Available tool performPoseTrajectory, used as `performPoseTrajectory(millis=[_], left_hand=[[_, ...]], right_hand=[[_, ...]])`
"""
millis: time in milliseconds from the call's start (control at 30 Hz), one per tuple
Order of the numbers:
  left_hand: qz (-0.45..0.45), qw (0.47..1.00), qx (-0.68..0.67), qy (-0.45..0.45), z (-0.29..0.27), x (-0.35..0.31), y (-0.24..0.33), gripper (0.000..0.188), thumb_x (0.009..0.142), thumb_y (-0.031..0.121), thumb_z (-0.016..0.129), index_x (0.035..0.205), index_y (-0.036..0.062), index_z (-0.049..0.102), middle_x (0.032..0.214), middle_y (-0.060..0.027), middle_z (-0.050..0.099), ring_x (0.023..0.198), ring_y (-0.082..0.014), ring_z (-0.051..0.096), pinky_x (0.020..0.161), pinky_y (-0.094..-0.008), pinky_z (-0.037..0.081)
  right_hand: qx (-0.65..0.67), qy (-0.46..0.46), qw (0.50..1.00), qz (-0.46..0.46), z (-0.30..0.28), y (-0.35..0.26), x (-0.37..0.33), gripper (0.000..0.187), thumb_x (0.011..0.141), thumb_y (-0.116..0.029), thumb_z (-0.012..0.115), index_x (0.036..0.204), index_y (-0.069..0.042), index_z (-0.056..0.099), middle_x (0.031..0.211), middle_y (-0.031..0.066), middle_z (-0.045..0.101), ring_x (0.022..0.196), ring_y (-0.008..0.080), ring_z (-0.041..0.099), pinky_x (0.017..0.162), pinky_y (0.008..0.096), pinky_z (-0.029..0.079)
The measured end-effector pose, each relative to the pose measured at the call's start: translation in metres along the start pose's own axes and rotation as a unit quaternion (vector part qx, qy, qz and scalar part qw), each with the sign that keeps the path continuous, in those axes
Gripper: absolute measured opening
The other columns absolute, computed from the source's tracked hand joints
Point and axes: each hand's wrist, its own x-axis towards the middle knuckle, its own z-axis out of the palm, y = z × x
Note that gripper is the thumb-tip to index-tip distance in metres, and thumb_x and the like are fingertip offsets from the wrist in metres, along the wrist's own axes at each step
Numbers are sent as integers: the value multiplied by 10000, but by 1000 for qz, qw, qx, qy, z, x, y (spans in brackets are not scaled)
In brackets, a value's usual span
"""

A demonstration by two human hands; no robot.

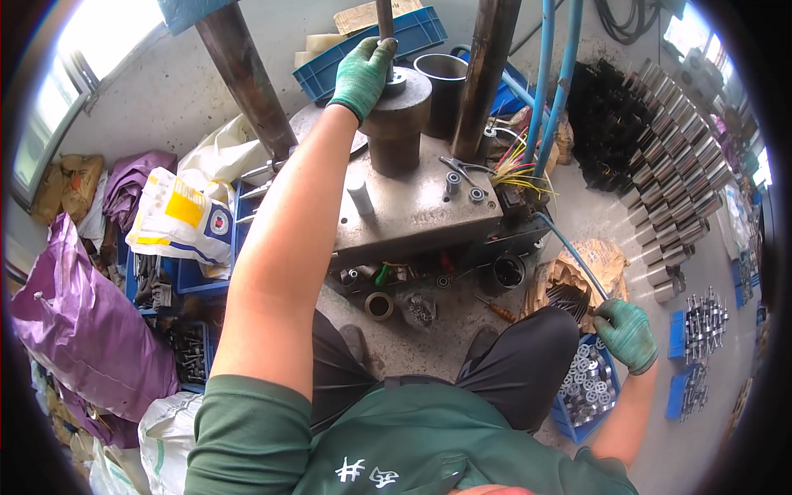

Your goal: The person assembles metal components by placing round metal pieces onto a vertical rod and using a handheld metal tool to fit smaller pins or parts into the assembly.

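My left hand (363,78), in a green knit glove, is raised over the machine with its fingers closed round an upright metal rod (384,18). Below it the rod meets a dark ring on a round steel block (399,111), which stands on the machine's steel table (421,186). Off to the right, my right hand (627,334), gloved the same way, grips the lower end of a long lever (575,253) that slopes up to the machine's side. A short grey cylinder (360,199), pliers (466,167) and two small bearings (453,181) rest on the steel table.
Thick steel columns (487,78) flank the work area. Beside my right knee sits a blue crate (584,429) of ring-shaped metal parts, near a torn paper sack (606,256). Rows of metal cylinders (672,177) stand farther right. Purple sacks (91,330) crowd the left; a screwdriver (495,308) lies on the floor.
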Motion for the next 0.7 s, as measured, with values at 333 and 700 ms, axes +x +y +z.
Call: performPoseTrajectory(millis=[333, 700], left_hand=[[4, 1000, 1, -2, 0, 1, -2, 406, 1022, 368, 657, 1224, 24, 729, 979, -109, 754, 893, -195, 685, 881, -338, 525], [8, 1000, 24, -3, 0, 1, 0, 393, 1016, 379, 641, 1149, 25, 745, 920, -125, 745, 843, -216, 678, 844, -350, 523]], right_hand=[[-28, -26, 999, -2, -7, -7, 5, 175, 849, -164, 695, 891, -1, 743, 889, 222, 710, 837, 418, 698, 771, 476, 559], [-27, -51, 997, -44, -19, -3, 16, 231, 861, -143, 686, 1042, -30, 776, 1015, 196, 756, 923, 397, 728, 855, 458, 585]])
